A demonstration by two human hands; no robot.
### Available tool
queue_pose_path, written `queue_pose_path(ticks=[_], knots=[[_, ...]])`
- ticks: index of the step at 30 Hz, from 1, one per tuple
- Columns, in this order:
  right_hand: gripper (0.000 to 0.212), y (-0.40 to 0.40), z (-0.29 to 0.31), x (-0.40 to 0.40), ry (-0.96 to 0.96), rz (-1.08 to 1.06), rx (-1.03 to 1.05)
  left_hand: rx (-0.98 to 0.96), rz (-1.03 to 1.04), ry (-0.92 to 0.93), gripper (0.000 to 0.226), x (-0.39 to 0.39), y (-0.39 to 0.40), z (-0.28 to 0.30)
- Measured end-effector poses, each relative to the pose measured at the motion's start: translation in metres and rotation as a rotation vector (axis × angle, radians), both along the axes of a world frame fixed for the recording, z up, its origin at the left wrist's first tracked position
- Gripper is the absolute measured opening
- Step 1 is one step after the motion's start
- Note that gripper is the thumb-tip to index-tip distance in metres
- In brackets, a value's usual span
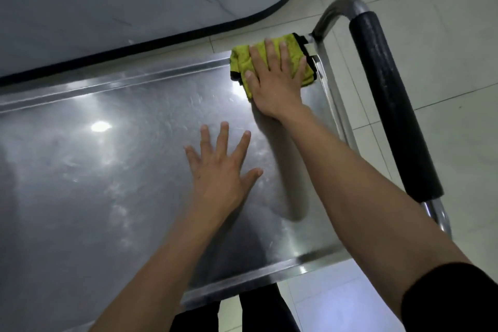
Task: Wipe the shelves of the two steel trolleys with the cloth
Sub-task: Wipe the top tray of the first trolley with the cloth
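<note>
Top shelf (94, 170) of the trolley: broad steel surface bare across its left and centre, open to a passing hand. Far right corner occupied by the cloth (242, 62) under the flat right hand (275, 83). Left hand (221, 170) lies spread near the centre. Raised lips line the far and near edges. Padded handle (390, 105) bars the right edge.

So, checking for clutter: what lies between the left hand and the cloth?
Head view: only bare steel shelf between left hand and yellow cloth.
</note>
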State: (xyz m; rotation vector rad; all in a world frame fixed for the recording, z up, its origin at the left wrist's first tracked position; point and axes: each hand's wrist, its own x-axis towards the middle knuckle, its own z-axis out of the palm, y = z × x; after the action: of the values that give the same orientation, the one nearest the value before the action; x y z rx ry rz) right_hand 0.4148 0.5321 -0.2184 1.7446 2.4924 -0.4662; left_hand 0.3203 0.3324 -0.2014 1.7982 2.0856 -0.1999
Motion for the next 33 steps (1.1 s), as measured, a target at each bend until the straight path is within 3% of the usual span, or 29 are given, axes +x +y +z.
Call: queue_pose_path(ticks=[9, 27, 33], knots=[[0.059, -0.023, 0.006, 0.017, 0.015, 0.058, -0.019, -0.009, -0.055, -0.102, 0.081, -0.032, -0.012, 0.001], [0.061, -0.331, 0.014, 0.124, -0.049, 0.026, -0.063, 0.060, 0.104, -0.071, 0.080, -0.025, -0.032, 0.002], [0.060, -0.363, 0.015, 0.119, -0.077, 0.019, -0.039, 0.040, 0.073, -0.076, 0.083, -0.030, -0.053, 0.004]])
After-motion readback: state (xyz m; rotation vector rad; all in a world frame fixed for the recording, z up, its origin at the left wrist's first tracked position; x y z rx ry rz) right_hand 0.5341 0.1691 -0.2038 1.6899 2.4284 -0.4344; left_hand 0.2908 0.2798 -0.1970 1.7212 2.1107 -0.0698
